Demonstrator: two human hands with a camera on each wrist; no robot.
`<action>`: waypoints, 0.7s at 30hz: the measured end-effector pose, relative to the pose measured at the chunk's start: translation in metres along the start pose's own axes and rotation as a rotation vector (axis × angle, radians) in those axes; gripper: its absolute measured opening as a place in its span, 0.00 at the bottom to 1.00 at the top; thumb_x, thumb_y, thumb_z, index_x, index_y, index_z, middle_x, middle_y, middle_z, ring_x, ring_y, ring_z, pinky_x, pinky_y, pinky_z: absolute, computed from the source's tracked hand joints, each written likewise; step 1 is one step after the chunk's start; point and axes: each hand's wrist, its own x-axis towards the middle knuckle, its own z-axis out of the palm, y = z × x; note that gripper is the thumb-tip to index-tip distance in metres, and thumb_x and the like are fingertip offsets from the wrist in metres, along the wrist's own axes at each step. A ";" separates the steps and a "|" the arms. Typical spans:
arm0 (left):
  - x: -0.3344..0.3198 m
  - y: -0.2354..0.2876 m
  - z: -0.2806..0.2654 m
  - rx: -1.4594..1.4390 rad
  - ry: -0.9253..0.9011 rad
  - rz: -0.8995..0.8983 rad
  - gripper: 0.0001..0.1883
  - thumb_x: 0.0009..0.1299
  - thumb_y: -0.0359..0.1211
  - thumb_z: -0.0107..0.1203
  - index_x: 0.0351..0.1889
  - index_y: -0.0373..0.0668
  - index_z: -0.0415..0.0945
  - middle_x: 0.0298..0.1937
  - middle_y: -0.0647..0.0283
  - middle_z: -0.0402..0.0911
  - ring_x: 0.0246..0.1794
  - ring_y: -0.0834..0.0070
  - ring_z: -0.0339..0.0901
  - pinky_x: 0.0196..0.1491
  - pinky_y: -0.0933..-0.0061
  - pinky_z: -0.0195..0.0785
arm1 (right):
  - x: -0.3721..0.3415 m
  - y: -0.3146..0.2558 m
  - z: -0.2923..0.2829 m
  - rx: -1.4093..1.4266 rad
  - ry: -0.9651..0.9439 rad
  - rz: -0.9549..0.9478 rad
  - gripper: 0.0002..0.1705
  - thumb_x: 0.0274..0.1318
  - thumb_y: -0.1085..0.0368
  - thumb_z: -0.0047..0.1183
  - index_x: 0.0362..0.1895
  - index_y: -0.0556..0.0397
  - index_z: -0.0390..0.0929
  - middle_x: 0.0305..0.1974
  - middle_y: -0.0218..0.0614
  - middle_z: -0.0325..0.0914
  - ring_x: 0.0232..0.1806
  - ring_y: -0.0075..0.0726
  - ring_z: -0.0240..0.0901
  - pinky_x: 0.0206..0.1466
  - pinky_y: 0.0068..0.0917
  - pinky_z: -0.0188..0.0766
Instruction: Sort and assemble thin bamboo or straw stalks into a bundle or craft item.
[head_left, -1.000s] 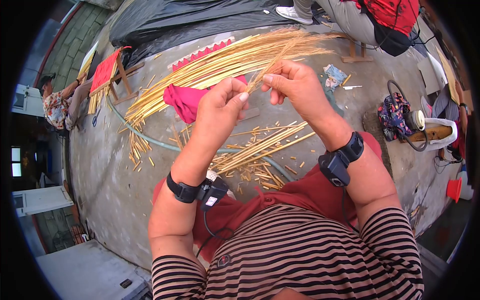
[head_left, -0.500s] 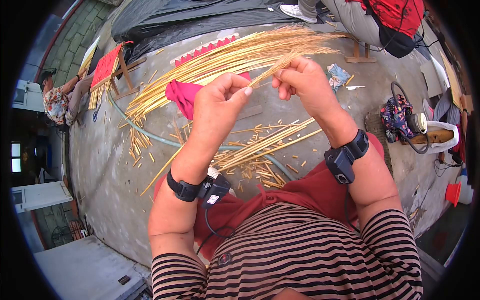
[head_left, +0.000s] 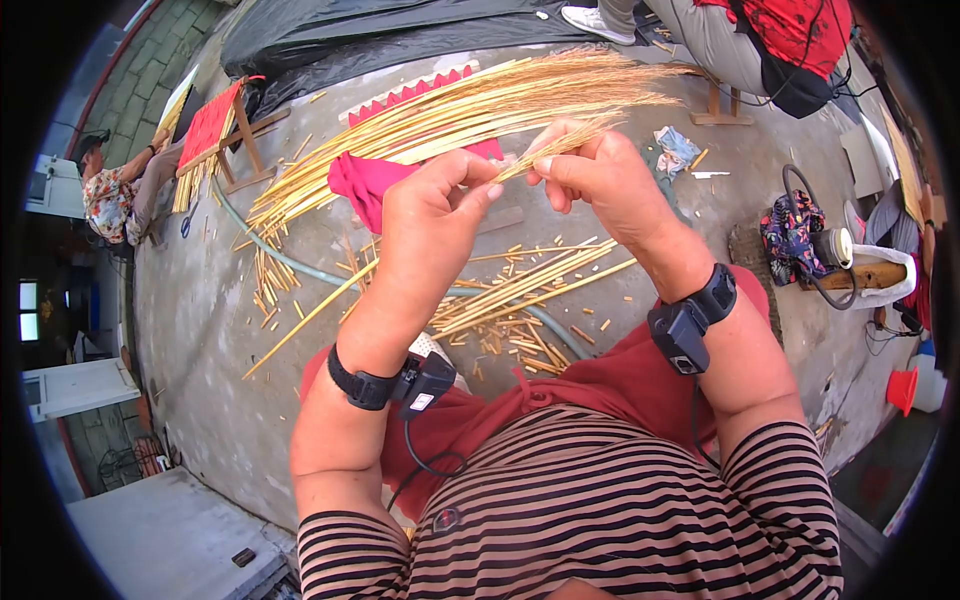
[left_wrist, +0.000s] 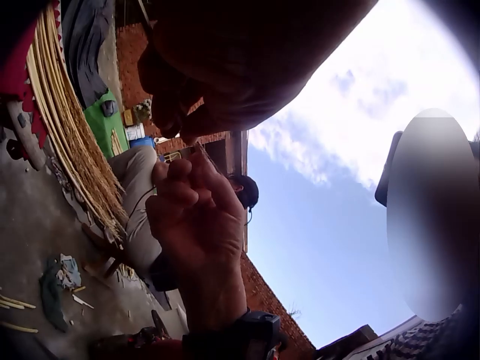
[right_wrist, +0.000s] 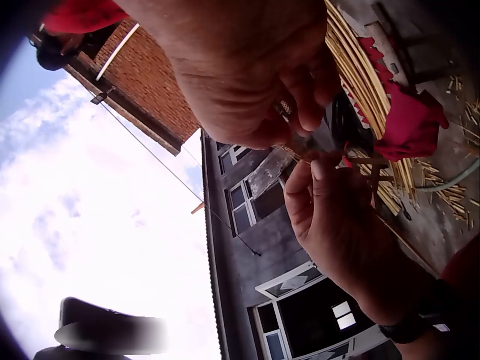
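A thin straw-coloured stalk (head_left: 310, 322) with a feathery seed head (head_left: 583, 137) spans both hands in the head view. Its lower end passes behind the left forearm and sticks out to the lower left. The left hand (head_left: 437, 205) pinches it between thumb and index finger just below the seed head. Close beside, the right hand (head_left: 603, 182) has thumb and curled fingers on the base of the seed head, whose tip fans out past the knuckles. In the right wrist view the left hand (right_wrist: 346, 221) meets the right fingertips; the strands there are mostly hidden.
A big bundle of similar stalks (head_left: 400, 135) lies ahead, beside a magenta cloth (head_left: 362, 188). Cut pieces (head_left: 525, 345) and longer stems (head_left: 530, 290) are scattered near the knees, over a hose (head_left: 300, 268). A person (head_left: 690, 40) sits at the back right, another (head_left: 115, 195) far left.
The seed head has swung from steeply upright to a flatter slant rightward. The stalk's lower end has come out past the left forearm. Both hands stay close together.
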 end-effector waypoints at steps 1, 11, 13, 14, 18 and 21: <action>0.000 -0.001 0.001 0.020 0.003 0.035 0.03 0.64 0.26 0.57 0.35 0.38 0.77 0.23 0.75 0.72 0.22 0.91 0.65 0.25 0.87 0.59 | 0.001 0.000 0.000 -0.008 0.001 -0.009 0.06 0.55 0.66 0.49 0.34 0.54 0.75 0.29 0.29 0.76 0.22 0.17 0.66 0.25 0.16 0.62; 0.004 0.000 0.002 -0.092 0.011 -0.038 0.05 0.63 0.28 0.57 0.36 0.37 0.79 0.26 0.69 0.78 0.26 0.87 0.70 0.31 0.83 0.64 | 0.001 0.000 0.002 -0.111 -0.010 0.017 0.06 0.55 0.67 0.48 0.31 0.55 0.76 0.27 0.29 0.77 0.20 0.16 0.68 0.25 0.16 0.64; 0.004 0.001 0.002 -0.131 0.006 -0.055 0.05 0.64 0.28 0.56 0.35 0.37 0.79 0.26 0.70 0.77 0.27 0.88 0.69 0.31 0.84 0.63 | 0.000 -0.002 0.002 -0.122 0.000 0.019 0.06 0.55 0.67 0.48 0.31 0.55 0.76 0.27 0.29 0.77 0.19 0.17 0.68 0.25 0.16 0.64; 0.005 0.002 0.002 -0.123 0.013 -0.049 0.05 0.64 0.28 0.56 0.35 0.37 0.79 0.25 0.70 0.77 0.26 0.88 0.68 0.31 0.84 0.63 | 0.000 -0.003 0.003 -0.126 0.004 0.020 0.06 0.55 0.67 0.48 0.31 0.55 0.76 0.27 0.29 0.77 0.19 0.17 0.68 0.25 0.16 0.64; 0.006 0.005 0.002 -0.127 0.023 -0.058 0.05 0.65 0.29 0.54 0.34 0.37 0.78 0.24 0.72 0.74 0.25 0.88 0.66 0.29 0.85 0.61 | -0.001 -0.002 0.004 -0.156 0.123 0.003 0.08 0.52 0.66 0.48 0.33 0.55 0.77 0.25 0.30 0.77 0.19 0.18 0.69 0.22 0.17 0.64; 0.009 0.002 0.003 -0.174 0.030 -0.103 0.05 0.66 0.29 0.54 0.35 0.37 0.78 0.22 0.74 0.73 0.24 0.89 0.65 0.28 0.85 0.59 | 0.004 0.001 -0.001 -0.112 0.205 -0.002 0.06 0.53 0.66 0.47 0.32 0.53 0.75 0.24 0.29 0.76 0.19 0.17 0.68 0.23 0.17 0.64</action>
